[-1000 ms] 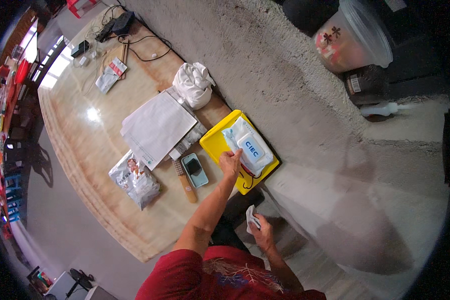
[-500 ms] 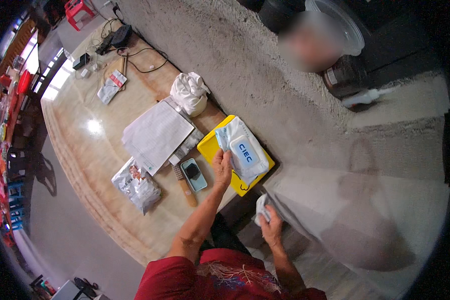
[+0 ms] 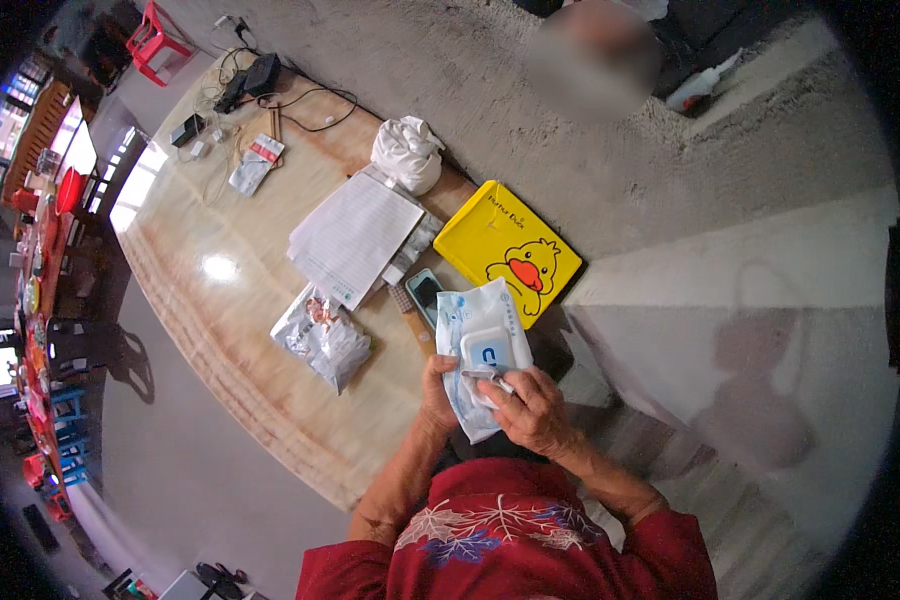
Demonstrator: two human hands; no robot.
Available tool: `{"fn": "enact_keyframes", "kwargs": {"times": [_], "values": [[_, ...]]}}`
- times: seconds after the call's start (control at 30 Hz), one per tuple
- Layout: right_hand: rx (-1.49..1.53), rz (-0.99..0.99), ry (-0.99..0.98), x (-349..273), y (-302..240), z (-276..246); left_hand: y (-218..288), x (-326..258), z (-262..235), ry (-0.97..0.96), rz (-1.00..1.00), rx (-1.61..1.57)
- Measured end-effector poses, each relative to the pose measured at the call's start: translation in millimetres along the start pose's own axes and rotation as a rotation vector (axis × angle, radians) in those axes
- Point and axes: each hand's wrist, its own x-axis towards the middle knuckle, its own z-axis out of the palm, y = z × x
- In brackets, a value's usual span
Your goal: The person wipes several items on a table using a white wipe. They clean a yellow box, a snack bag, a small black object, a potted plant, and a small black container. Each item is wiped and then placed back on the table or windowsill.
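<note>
My left hand (image 3: 438,393) grips a white and pale-blue packet of wet wipes (image 3: 475,312) by its left edge, thumb on top. The packet is tilted upright in front of my chest, its plastic lid facing up. My right hand (image 3: 538,412) is closed at the lower part of the lid. A crumpled white wipe (image 3: 482,384) shows partly between its fingers; the rest is hidden by them. Just beyond the packet lies a flat yellow box (image 3: 467,232) with a cartoon duck on it. A phone (image 3: 425,290) and a brown-handled brush (image 3: 418,328) lie beside the packet, partly covered.
On the marble-patterned table (image 3: 210,330) lie papers (image 3: 355,235), a silver plastic bag (image 3: 322,340), a bundled white bag (image 3: 407,155) and black cables (image 3: 320,105). A rough grey wall (image 3: 530,130) borders the table. A red stool (image 3: 155,42) stands at the far end.
The wipes packet has been lifted off the yellow box and brought toward my chest in my left hand. My right hand has come up from the side to its lid with the wipe.
</note>
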Motion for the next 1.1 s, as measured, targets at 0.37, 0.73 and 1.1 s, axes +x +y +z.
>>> {"fn": "enact_keyframes", "kwargs": {"times": [0.37, 0.73, 1.1], "values": [[0.013, 0.294, 0.316, 41, -29, 6, 11, -92, -23, -0.052, -0.092, 0.075], [-0.01, -0.099, 0.161, 30, -92, 35, 23, -142, -29, 0.07, -0.064, 0.186], [-0.261, 0.036, -0.004, 21, -135, 59, 30, -142, -27, 0.025, 0.04, 0.075]]}}
